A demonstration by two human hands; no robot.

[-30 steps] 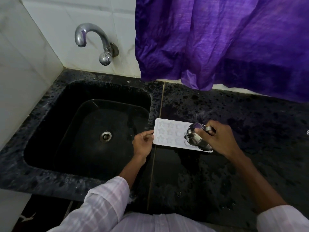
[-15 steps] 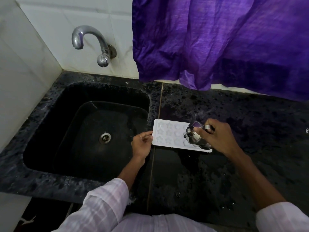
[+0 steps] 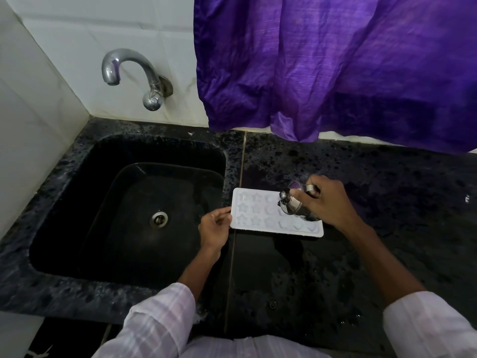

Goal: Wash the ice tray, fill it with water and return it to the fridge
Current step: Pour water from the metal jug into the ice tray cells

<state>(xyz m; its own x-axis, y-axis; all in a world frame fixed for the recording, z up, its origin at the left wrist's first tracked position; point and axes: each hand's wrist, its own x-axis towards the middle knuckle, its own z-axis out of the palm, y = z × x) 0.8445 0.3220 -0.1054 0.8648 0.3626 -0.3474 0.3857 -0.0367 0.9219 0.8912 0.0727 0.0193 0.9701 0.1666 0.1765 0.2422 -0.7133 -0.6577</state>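
Left hand [image 3: 214, 228] holds tray [image 3: 258, 210], right hand [image 3: 327, 200] jug [image 3: 290, 204].

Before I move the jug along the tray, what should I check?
1. Tray flat on counter: ok.
2. Left hand pinches tray's left edge: ok.
3. Right hand grips jug, tilted over tray's right half: ok.
4. Water level in cells: cannot tell.
5. Tap off: ok, no stream seen.
6. Counter dry: not ok, droplets show.
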